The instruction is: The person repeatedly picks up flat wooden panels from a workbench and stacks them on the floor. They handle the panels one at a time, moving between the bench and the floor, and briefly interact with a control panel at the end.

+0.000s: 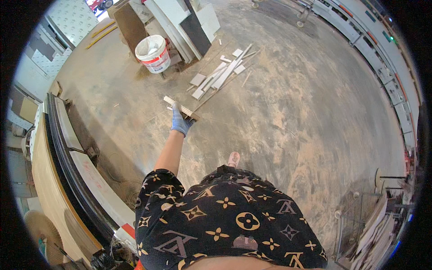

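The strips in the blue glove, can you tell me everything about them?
The strips are thin, straight and pale, bunched side by side. They look like wood or board; I can't tell which. The left hand, in its blue glove, grips them over the dusty floor. In the picture they slant down to the right.

A white bucket (pixel 155 66) with a red band stands upright on the dusty floor (pixel 306 121), something pale lying inside it. Just behind the bucket, a brown panel (pixel 128 23) stands on edge; close to its right are white boards (pixel 167 23) and a dark grey panel (pixel 195 36). Left of the bucket, two yellow bars (pixel 101 37) lie on the floor. Nearer the viewer than the bucket, at its left, runs a long black rail (pixel 67 166). Well apart to the bucket's right stretches a long pale machine (pixel 371 51); nearer the viewer on that side, a metal rack holds stacked boards (pixel 375 234).
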Demonstrator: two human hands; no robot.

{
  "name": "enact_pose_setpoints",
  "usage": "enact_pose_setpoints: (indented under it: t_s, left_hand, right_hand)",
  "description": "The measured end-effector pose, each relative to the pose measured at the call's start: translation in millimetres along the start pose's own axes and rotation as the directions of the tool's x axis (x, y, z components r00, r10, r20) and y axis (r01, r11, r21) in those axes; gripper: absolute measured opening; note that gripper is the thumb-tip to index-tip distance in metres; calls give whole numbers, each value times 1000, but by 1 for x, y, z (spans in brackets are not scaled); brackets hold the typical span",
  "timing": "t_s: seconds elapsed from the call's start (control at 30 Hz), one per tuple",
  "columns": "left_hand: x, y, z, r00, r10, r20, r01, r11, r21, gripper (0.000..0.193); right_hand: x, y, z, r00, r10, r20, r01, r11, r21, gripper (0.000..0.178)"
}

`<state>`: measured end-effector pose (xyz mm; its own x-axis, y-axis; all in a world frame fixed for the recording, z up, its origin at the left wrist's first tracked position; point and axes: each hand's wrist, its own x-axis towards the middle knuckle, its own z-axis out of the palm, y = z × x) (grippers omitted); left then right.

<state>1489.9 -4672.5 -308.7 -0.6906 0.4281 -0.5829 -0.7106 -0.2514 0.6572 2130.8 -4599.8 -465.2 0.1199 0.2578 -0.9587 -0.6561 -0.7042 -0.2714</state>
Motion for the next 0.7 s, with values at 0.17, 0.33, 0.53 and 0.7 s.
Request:
enact_pose_setpoints:
  t_s: [0.17,0.33,0.53,0.7]
  left_hand:
    - [71,63,33,995,74,63,-66,991,-115,78]
    - [169,143,34,999,42,5,-41,990,-134,76]
    - [319,356,77,967,160,196,-151,987,-62,76]
    - [427,425,102,976,162,148,-174,982,76,80]
  right_hand:
    - [-6,9,104,1000,16,-15,-16,999,36,31]
    - [-18,38,196,998,-1,-56,6,996,86,30]
    - [-56,119,313,990,-15,-138,47,972,232,29]
    - [-69,166,356,992,-48,-115,86,932,353,30]
